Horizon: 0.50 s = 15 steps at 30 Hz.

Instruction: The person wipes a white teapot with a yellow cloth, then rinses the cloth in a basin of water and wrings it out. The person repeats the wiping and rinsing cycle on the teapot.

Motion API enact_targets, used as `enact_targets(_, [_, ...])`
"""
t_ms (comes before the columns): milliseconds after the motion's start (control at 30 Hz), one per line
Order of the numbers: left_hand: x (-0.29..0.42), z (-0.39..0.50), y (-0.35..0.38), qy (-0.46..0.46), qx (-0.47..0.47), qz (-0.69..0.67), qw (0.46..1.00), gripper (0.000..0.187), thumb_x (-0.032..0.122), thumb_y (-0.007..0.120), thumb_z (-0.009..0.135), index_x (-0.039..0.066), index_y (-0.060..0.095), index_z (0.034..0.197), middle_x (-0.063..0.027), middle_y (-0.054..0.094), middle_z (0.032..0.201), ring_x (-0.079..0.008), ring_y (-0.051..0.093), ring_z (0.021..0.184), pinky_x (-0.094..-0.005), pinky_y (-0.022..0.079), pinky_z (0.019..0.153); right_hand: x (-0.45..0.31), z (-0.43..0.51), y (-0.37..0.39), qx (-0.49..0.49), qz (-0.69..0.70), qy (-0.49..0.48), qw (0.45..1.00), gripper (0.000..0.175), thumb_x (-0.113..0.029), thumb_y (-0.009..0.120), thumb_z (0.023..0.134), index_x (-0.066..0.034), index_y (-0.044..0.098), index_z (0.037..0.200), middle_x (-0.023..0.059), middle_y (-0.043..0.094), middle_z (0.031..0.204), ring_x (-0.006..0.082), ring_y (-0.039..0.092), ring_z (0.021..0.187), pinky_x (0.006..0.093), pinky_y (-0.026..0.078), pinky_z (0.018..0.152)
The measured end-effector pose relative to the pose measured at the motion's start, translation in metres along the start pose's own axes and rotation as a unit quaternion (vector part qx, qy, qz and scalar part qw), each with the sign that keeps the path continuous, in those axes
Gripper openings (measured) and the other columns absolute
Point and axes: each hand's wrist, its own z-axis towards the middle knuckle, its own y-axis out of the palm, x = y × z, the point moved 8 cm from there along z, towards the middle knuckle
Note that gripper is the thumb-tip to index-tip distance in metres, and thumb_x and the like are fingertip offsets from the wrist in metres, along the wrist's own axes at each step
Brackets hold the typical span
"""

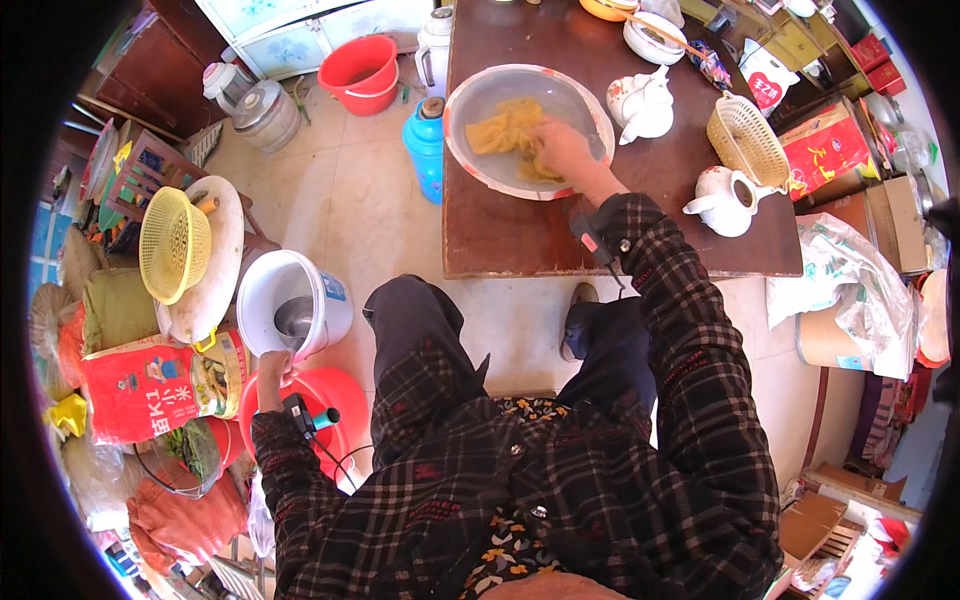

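Note:
My right hand (pixel 562 154) is shut on a wet yellow-brown cloth (pixel 504 127) in a basin (pixel 455 154) of water with a red-patterned rim, on the brown wooden table (pixel 517 240). My left hand (pixel 274 367) is at the near rim of a white plastic bucket (pixel 334 307); whether its fingers grip the rim is unclear. A metal bowl or ladle (pixel 294 316) lies inside that bucket. A red tub (pixel 349 397) stands just below it. White patterned teapots (pixel 646 105) stand right of the basin, one of them near a cream plastic basket (pixel 739 142).
A blue thermos (pixel 425 146) stands on the floor by the table's left edge, with a red bucket (pixel 361 75) behind it. At left, a yellow colander (pixel 174 244) rests on a round board (pixel 225 262). White bowls (pixel 654 37) are at the table's far side.

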Motion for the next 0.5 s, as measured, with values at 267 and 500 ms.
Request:
enact_targets(267, [0.19,-0.078,-0.032,0.331,0.221,0.234,0.887,0.051,0.029,0.056,0.074,-0.005,0.056,0.113,-0.0269,0.06,0.104,-0.037,0.057,0.102,-0.0406,0.044,0.089,-0.002,0.018,-0.02,-0.042,0.113,-0.004,0.993,0.021,-0.015,0.052,0.075,-0.0076,0.066,0.089,0.0194,0.061,0.086,0.0352,0.059,0.076,0.0404,0.046,0.068])
enact_targets(500, [0.392,-0.221,0.092,0.432,-0.19,-0.244,0.847,0.038,0.021,0.055,0.088,-0.002,0.052,0.118,-0.0095,0.065,0.095,-0.0137,0.063,0.081,-0.0226,0.049,0.066,0.007,0.03,-0.111,0.024,0.407,0.084,0.909,0.021,-0.016,0.054,0.081,-0.0023,0.065,0.093,0.0071,0.065,0.08,0.0162,0.059,0.068,0.0302,0.048,0.062])
